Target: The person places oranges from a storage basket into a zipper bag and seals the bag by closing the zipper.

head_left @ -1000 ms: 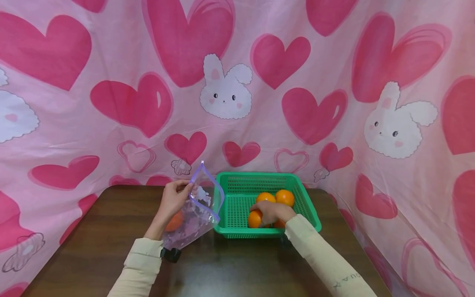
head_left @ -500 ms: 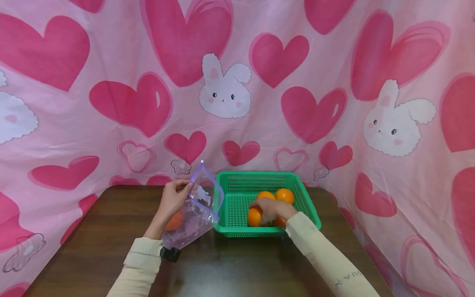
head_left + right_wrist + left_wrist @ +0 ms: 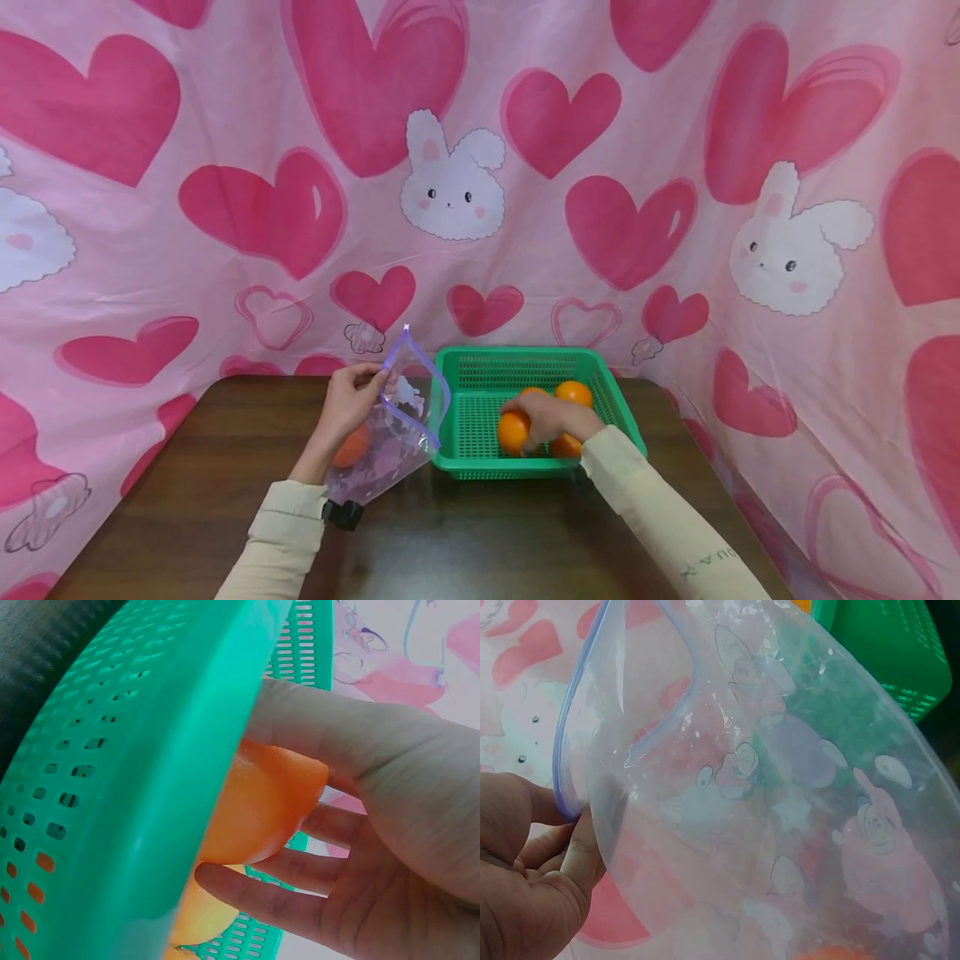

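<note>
My left hand [image 3: 352,398] pinches the purple zip edge of a clear printed zip bag [image 3: 390,458]. The bag's mouth gapes towards the right, and an orange [image 3: 352,447] lies inside it. In the left wrist view, the thumb and fingers nip the rim of the bag [image 3: 795,817]. Inside the green basket [image 3: 510,464], my right hand [image 3: 551,415] grips an orange [image 3: 512,433]. The right wrist view has the thumb above this orange [image 3: 262,802] and the fingers under and behind it; the basket wall hides part of it.
More oranges sit in the basket around the right hand: one at the back right [image 3: 574,393], one behind the hand [image 3: 534,392] and one near the front wall [image 3: 565,447]. Both bag and basket are on a dark wooden table [image 3: 465,542]. A pink heart-print cloth [image 3: 450,275] hangs behind.
The right hand's fingers have closed a little more around the orange, which appears slightly raised. My left hand and the bag have stayed nearly still; the head view has shifted slightly.
</note>
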Tool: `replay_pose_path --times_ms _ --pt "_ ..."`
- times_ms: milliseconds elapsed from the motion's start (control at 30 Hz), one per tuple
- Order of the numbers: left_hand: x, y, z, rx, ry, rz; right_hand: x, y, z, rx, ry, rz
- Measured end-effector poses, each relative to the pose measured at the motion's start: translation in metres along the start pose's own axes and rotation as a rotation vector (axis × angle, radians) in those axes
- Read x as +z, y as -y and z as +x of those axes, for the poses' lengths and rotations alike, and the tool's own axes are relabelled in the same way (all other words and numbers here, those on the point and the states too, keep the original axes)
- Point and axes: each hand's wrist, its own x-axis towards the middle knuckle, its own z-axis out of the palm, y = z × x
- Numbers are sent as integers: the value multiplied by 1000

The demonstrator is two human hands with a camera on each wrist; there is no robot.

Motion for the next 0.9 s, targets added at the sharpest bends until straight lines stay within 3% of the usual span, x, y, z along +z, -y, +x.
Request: replay_pose_path --times_ms 267,633,900 --pt "-1 1 -1 4 0 2 -4 0 -2 -5 -45 43" --pt "0 -9 -1 -17 17 -27 -13 2 -4 11 -43 52" --pt "0 -4 0 -1 5 -17 -16 0 -7 12 -58 69"
